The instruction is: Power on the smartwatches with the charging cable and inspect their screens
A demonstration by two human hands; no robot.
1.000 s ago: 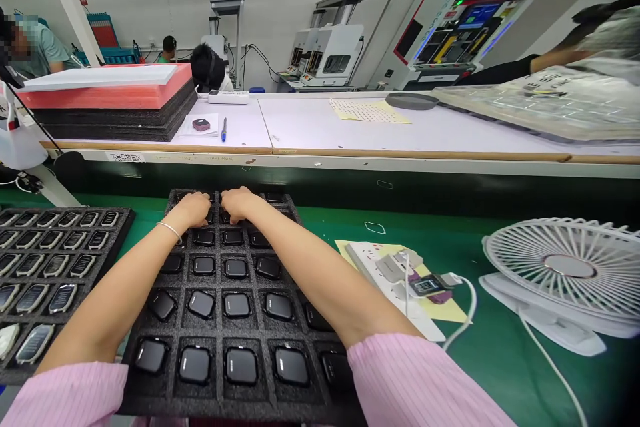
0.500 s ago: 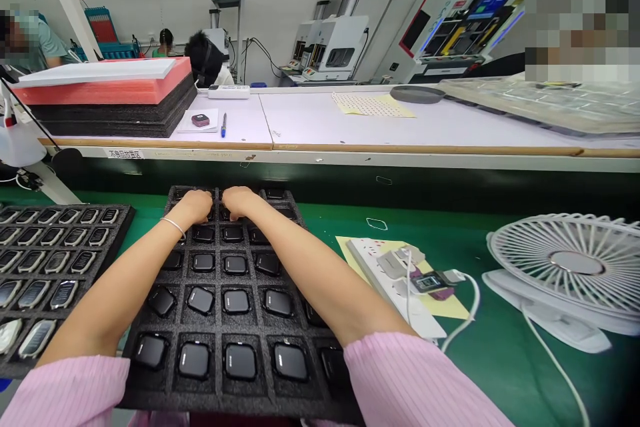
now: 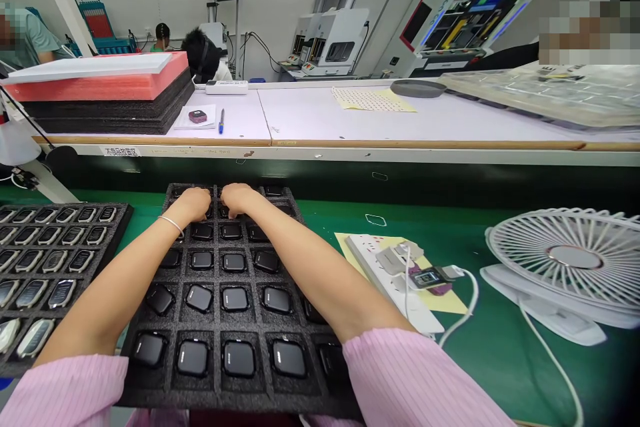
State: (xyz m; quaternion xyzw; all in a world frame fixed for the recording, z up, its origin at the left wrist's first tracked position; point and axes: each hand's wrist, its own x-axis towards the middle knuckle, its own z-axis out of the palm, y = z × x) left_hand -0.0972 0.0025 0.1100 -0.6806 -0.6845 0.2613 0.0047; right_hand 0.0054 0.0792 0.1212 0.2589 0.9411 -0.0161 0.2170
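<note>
A black foam tray (image 3: pixel 240 401) with square compartments lies in front of me, holding dark square smartwatch bodies (image 3: pixel 239 358), one to a compartment. My left hand (image 3: pixel 196 203) reaches over the tray's far rows, its fingers curled down into them. Close beside it, one column to the right, my right hand (image 3: pixel 238 200) bends its fingers down in the same way. Both hands look closed. Their fingertips, and whatever is between them, are hidden behind the knuckles. My right forearm covers part of the tray's right columns.
To the left lies another foam tray (image 3: pixel 113 240) of light-framed watch parts. On the right are a power strip (image 3: pixel 367 260) with plugged-in chargers, a white cable (image 3: pixel 473 293) and a white fan (image 3: pixel 575 257). A shelf (image 3: pixel 310 130) runs behind, with stacked foam sheets (image 3: pixel 110 113).
The whole view has shifted very slightly. Both hands stay at the same far compartments of the tray, and the watch bodies have not moved.
</note>
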